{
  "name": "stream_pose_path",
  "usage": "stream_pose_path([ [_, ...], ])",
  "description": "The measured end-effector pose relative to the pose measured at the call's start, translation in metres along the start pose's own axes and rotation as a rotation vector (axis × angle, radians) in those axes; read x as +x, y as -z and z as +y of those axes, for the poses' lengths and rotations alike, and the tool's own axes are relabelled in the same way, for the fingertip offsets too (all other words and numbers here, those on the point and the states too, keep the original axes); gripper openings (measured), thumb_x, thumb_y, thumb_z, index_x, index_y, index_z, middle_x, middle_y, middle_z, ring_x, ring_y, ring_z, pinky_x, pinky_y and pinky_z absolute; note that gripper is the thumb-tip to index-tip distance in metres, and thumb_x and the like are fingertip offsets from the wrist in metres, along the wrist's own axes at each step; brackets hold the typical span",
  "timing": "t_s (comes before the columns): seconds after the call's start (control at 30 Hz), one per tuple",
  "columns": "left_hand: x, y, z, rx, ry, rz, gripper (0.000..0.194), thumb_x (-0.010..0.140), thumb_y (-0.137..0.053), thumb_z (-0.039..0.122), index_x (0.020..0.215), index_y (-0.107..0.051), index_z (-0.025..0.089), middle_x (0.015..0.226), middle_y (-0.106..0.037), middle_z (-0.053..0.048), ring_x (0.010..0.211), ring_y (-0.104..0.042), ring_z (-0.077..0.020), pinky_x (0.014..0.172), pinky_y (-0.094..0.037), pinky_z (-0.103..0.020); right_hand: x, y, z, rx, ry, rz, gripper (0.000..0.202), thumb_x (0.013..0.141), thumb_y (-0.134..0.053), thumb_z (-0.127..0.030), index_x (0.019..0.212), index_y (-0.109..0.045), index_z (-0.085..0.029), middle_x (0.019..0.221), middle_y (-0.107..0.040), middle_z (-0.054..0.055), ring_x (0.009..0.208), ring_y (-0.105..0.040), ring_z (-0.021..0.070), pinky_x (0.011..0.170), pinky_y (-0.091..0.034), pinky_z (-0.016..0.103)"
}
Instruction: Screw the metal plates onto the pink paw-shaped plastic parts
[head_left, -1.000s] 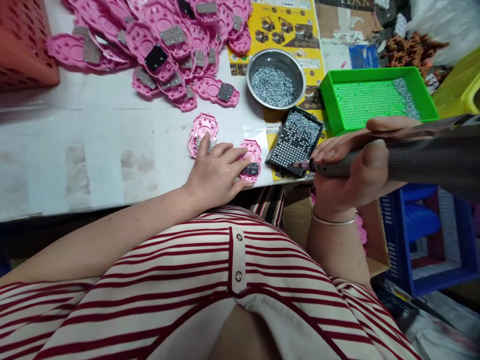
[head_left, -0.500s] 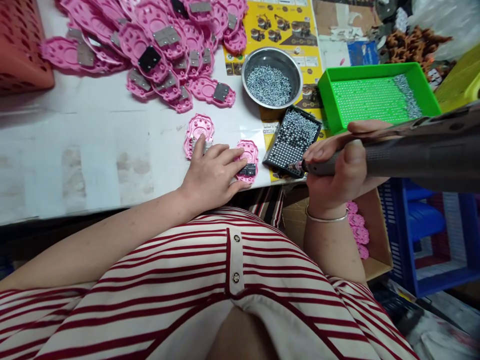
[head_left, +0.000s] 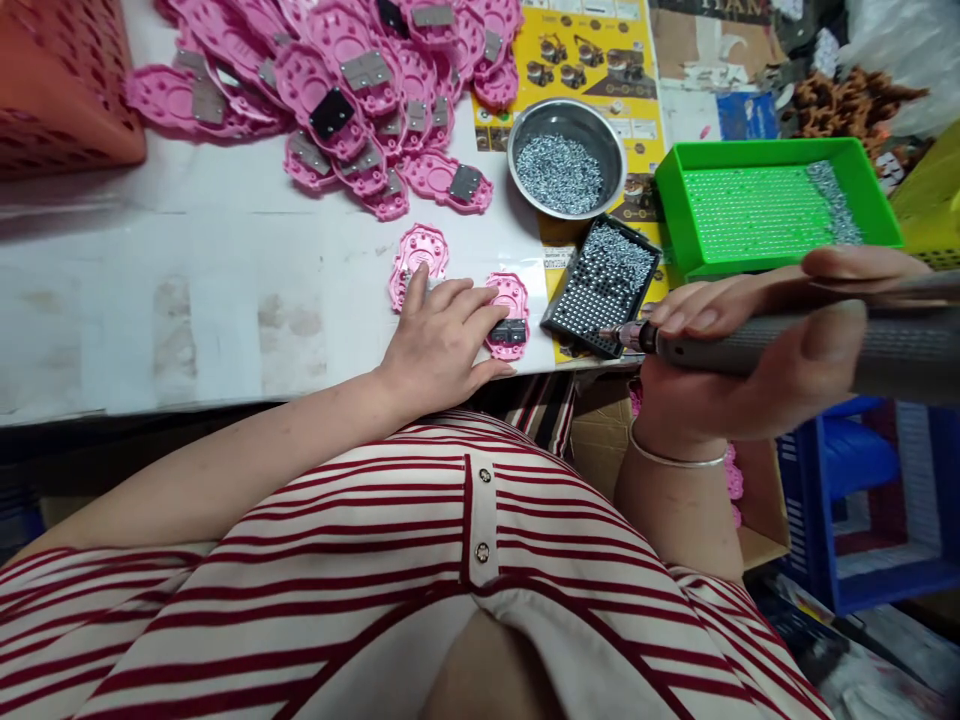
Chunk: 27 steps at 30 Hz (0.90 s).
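Observation:
My left hand lies on the table with fingers spread. Its fingers rest on a pink plastic shell at the left, while the thumb side touches a second pink plastic shell with a black cover in it. In my right hand is a grey electric screwdriver, held nearly level with fingers wrapped round it. The screwdriver's tip is over the near end of a black perforated screw tray, which holds many small screws. Whether a screw sits on the tip I cannot make out.
A steel bowl of screws stands behind the black tray, and a green tray is to its right. Pink shells are heaped at the back left beside an orange basket. Blue crates stand below the table at right.
The view has shifted, so the table things appear farther right. My right hand and screwdriver look larger and nearer the camera, with the tip still at the black tray. The left hand stays on the shells.

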<state>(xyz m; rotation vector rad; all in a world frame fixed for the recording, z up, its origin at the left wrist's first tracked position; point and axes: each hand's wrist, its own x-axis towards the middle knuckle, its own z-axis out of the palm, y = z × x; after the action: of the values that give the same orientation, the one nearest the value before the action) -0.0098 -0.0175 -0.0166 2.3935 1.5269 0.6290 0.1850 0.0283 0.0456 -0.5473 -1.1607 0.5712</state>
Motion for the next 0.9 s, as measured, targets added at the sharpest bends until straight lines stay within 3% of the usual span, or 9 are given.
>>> stream_pose_path([
  [0.13,0.000,-0.001,-0.003,0.014,0.019,0.014,0.050,0.087,-0.071,0.056,0.123,-0.069,0.021,0.139,-0.065,-0.011,0.131,-0.052,-0.0369,0.123,-0.019,-0.070,-0.004,-0.016,-0.001,0.105,-0.038,-0.080,0.020,0.086,-0.067,-0.046,0.094,-0.065,-0.028,0.054,-0.040,-0.010,0.040,-0.043,0.0041,0.042,-0.045,0.019],
  [0.33,0.005,0.000,-0.002,0.011,0.046,0.025,0.039,0.085,-0.075,0.051,0.113,-0.075,0.024,0.138,-0.065,-0.010,0.132,-0.051,-0.0377,0.121,-0.022,-0.070,-0.025,-0.036,0.015,0.042,-0.032,-0.194,0.022,0.088,-0.064,-0.048,0.105,-0.066,-0.035,0.054,-0.041,-0.009,0.039,-0.043,0.0075,0.040,-0.044,0.024],
  [0.5,0.007,0.001,-0.002,-0.022,0.061,0.001,0.035,0.087,-0.073,0.050,0.112,-0.076,0.026,0.139,-0.065,-0.008,0.133,-0.049,-0.0367,0.122,-0.019,-0.070,-0.034,-0.031,0.026,-0.044,-0.171,-0.277,0.032,0.084,-0.062,-0.059,0.111,-0.063,-0.041,0.056,-0.037,-0.009,0.041,-0.041,0.0096,0.043,-0.044,0.029],
  [0.7,0.008,0.003,-0.001,-0.041,0.057,-0.006,0.030,0.088,-0.071,0.044,0.112,-0.075,0.026,0.139,-0.065,-0.009,0.133,-0.050,-0.0370,0.122,-0.017,-0.072,-0.039,-0.025,0.041,-0.028,-0.113,-0.258,0.034,0.082,-0.064,-0.052,0.111,-0.060,-0.035,0.084,-0.063,-0.003,0.051,-0.051,0.0106,0.043,-0.042,0.031],
  [0.9,0.008,0.003,-0.001,-0.050,0.054,-0.013,0.027,0.090,-0.068,0.039,0.113,-0.075,0.025,0.139,-0.065,-0.009,0.134,-0.050,-0.0374,0.122,-0.017,-0.072,-0.043,-0.024,0.049,0.028,-0.106,-0.295,0.032,0.085,-0.064,-0.047,0.114,-0.056,-0.034,0.093,-0.066,-0.002,0.053,-0.053,0.0100,0.045,-0.043,0.029],
])
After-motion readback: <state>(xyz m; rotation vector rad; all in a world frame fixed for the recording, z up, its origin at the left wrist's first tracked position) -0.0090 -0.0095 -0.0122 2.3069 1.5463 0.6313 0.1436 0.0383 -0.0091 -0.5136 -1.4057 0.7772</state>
